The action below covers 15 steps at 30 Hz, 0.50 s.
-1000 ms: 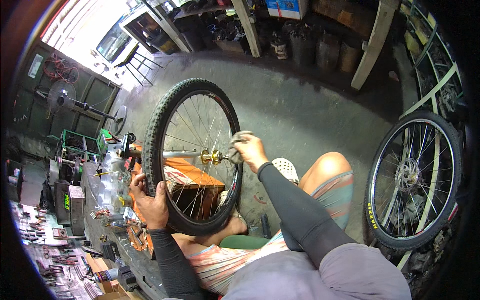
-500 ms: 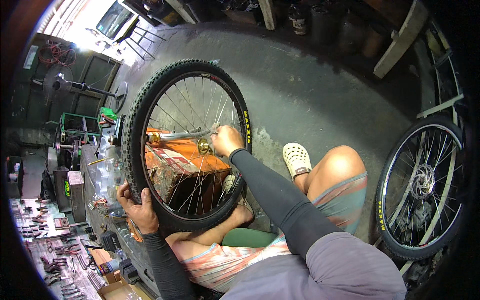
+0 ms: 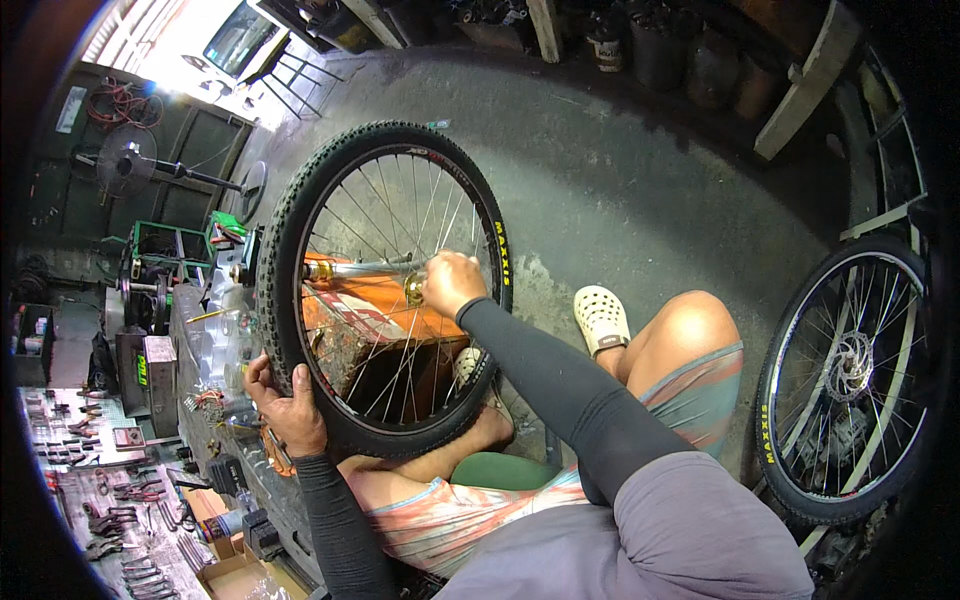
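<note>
Left grip (image 3: 290, 412): part-closed, thumb and fingers to either side of the bicycle wheel (image 3: 280, 265), cupping its lower left. Right grip (image 3: 455, 285): bunched at the wheel's middle, fingertips hidden; cannot tell how far closed, or on what. Wheel stands tilted between the two, in front of an orange box (image 3: 375, 292). Judged risk: one cupping hand may let it roll or tip if the right shoves hard. Gold hub fitting (image 3: 413, 290), beside right knuckles: a slip could scrape them. Thin spokes (image 3: 415, 225): could catch fingers should the wheel turn.
</note>
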Tool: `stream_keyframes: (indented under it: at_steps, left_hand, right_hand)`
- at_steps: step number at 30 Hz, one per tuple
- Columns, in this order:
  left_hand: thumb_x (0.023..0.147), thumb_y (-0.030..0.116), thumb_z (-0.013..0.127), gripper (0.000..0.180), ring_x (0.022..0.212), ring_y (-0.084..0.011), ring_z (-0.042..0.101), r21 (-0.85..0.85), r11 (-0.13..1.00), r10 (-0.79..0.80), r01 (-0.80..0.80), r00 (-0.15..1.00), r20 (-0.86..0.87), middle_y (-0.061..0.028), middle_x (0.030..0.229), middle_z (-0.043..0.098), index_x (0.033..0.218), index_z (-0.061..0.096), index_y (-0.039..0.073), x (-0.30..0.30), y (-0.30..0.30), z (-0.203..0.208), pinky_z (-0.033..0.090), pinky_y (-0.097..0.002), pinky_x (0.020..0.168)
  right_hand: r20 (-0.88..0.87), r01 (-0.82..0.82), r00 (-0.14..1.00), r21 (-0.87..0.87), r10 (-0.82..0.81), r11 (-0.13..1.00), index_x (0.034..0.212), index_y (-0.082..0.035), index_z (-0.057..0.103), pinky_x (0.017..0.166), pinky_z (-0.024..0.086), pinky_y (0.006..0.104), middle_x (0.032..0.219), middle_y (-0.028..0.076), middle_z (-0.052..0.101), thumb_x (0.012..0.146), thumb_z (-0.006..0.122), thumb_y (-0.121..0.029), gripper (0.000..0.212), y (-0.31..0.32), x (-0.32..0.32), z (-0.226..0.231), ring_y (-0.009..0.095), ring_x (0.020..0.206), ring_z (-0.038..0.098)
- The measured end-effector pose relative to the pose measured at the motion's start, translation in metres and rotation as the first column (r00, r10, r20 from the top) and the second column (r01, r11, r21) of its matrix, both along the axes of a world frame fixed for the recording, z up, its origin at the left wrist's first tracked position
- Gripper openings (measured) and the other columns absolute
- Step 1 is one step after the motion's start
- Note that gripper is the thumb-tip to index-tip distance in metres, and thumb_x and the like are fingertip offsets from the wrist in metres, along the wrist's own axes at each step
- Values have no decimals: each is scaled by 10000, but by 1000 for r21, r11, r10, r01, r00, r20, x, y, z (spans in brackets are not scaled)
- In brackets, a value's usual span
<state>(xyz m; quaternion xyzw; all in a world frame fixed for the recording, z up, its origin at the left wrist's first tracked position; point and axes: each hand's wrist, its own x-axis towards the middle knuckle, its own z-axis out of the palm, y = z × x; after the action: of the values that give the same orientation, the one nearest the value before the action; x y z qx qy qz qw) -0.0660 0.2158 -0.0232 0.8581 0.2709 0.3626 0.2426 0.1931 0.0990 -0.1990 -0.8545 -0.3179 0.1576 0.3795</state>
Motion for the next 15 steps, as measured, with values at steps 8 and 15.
stream_keyframes:
  at_steps: [8, 15]
  left_hand:
    - [989, 99, 813, 561, 1368, -254, 519, 13, 1000, 6, -6, 1000, 0, -120, 1423, 551, 1457, 513, 27, 5, -4, 3, 341, -394, 1240]
    - [989, 77, 798, 549, 1355, -248, 517, -13, 1000, -6, 6, 1000, 22, -112, 1424, 542, 1454, 510, 22, 0, -2, 2, 346, -393, 1230]
  right_hand:
    - [-386, 562, 773, 52, -502, 825, 1100, -57, 809, 909, 628, 481, 1055, 218, 806, 920, 709, -216, 260, -41, 65, -75, 400, 986, 791]
    - [9, 48, 999, 293, -53, 955, 992, -73, 818, 938, 597, 490, 1064, 196, 724, 933, 724, -235, 196, -12, -1, -36, 402, 1004, 717]
